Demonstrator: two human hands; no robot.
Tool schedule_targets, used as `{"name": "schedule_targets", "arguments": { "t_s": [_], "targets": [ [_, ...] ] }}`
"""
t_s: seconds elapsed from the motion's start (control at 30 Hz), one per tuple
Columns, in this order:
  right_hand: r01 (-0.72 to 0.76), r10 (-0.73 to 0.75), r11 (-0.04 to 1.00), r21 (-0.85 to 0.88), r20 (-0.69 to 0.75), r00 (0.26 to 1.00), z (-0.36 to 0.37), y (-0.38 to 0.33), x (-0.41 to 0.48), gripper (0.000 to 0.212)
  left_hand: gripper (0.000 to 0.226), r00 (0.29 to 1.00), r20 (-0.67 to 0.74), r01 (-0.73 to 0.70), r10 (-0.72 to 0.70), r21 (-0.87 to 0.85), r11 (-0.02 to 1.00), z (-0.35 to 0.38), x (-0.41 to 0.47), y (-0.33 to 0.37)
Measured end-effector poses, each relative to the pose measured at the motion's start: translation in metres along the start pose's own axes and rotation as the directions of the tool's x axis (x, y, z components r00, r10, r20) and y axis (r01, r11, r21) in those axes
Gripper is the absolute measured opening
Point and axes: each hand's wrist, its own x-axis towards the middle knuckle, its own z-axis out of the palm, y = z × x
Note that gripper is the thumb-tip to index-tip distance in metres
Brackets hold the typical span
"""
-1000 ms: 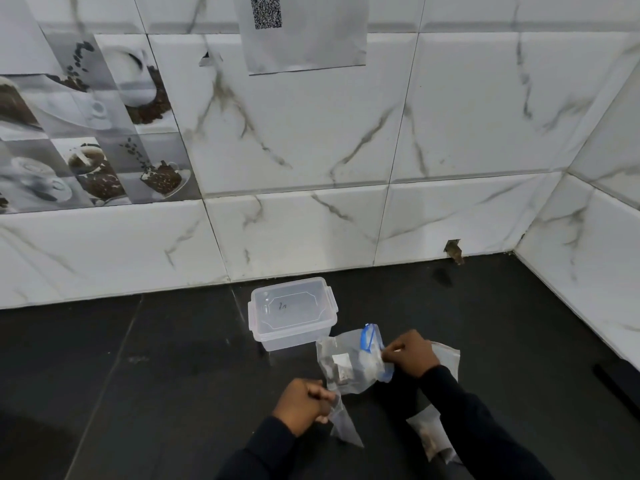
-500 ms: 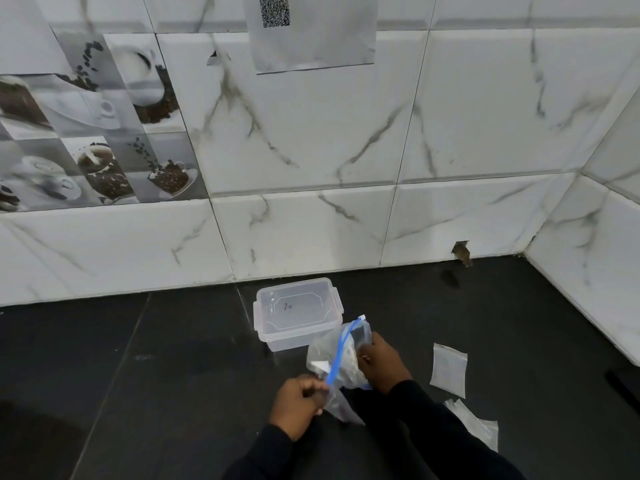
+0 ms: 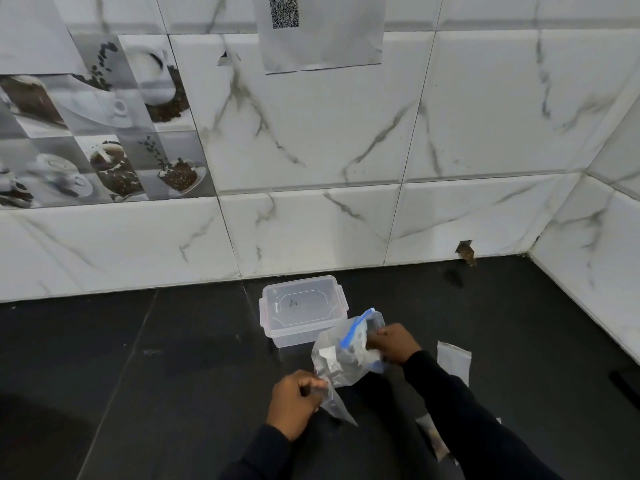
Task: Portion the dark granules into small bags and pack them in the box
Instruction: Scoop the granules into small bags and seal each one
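A large clear zip bag [image 3: 341,358] with a blue seal strip hangs above the dark counter, dark granules inside it. My right hand [image 3: 393,342] grips its blue-edged top. My left hand [image 3: 296,401] is closed on a small clear bag [image 3: 334,405] held just under the large one. Behind them stands the clear plastic box [image 3: 303,311], its lid on. An empty small bag [image 3: 453,362] lies flat to the right of my right forearm. Another small bag holding brownish granules [image 3: 434,441] peeks out under that arm.
The black counter [image 3: 138,375] meets a white marble-tiled wall [image 3: 311,233] at the back and turns a corner at the right [image 3: 588,271]. A dark object [image 3: 623,389] lies at the far right edge.
Both hands shifted slightly with the bags. The large bag has turned so its body faces me, and the filled small bag under my right arm shows again.
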Motion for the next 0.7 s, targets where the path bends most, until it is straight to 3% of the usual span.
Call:
{"name": "schedule_targets", "arguments": {
  "t_s": [0.1,0.3,0.47,0.53,0.6,0.7],
  "targets": [
    [-0.011,0.015,0.996,-0.089,0.039,0.999,0.002,-0.004,-0.002,0.039,0.022,0.997,-0.065,0.051,-0.05,0.011,0.999,0.005,-0.001,0.0],
    [-0.079,0.081,0.992,-0.097,0.018,0.997,0.002,0.007,-0.007,0.023,0.023,0.995,-0.096,0.038,-0.036,0.013,0.999,0.004,-0.002,-0.008],
    [-0.009,0.026,0.981,-0.196,0.082,0.996,0.01,0.0,-0.013,0.034,0.019,0.997,-0.028,0.069,-0.069,-0.004,0.998,0.007,0.001,-0.011],
    [0.017,0.0,0.957,-0.291,0.057,0.998,0.016,-0.005,-0.017,0.026,0.017,0.991,0.023,0.129,-0.129,-0.027,0.991,0.01,0.002,-0.007],
    [0.014,-0.014,0.965,-0.263,0.001,1.0,0.024,-0.001,-0.013,0.013,0.018,0.989,0.044,0.144,-0.143,-0.031,0.989,0.013,0.003,0.0],
    [-0.015,0.014,0.999,-0.043,-0.019,1.0,0.038,-0.003,-0.015,0.003,0.025,0.998,0.048,-0.05,0.05,0.001,0.999,0.016,0.003,0.014]
  ]
}}
